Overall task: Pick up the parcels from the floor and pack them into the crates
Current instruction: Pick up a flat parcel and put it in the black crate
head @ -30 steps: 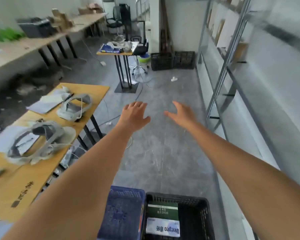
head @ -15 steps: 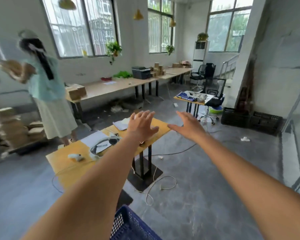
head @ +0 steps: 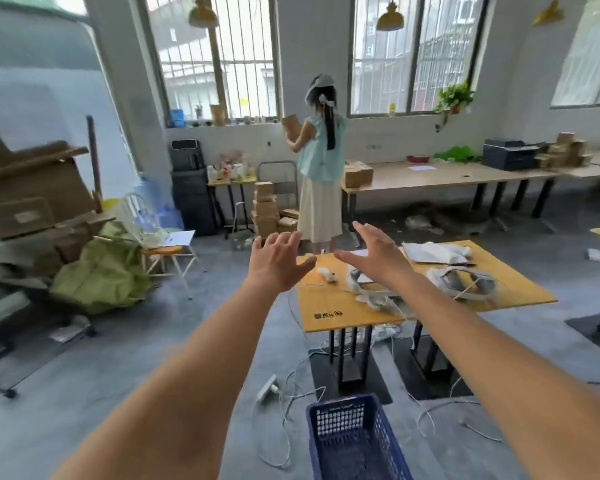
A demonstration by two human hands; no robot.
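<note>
Empty-handed, scanning the room for parcels.

Big room ahead: the long table (head: 465, 174) far right carries cardboard boxes, and a person (head: 317, 174) at the far wall holds one up beside the stack of parcels (head: 265, 209) on the floor. Nearer, the yellow table (head: 343, 313) holds headsets. The blue crate (head: 354, 438) sits at my feet, nothing visible in it, ready for loading. My left hand (head: 278, 259) and right hand (head: 374, 254) reach forward, fingers spread, gripping nothing, probably just kept in view.
</note>
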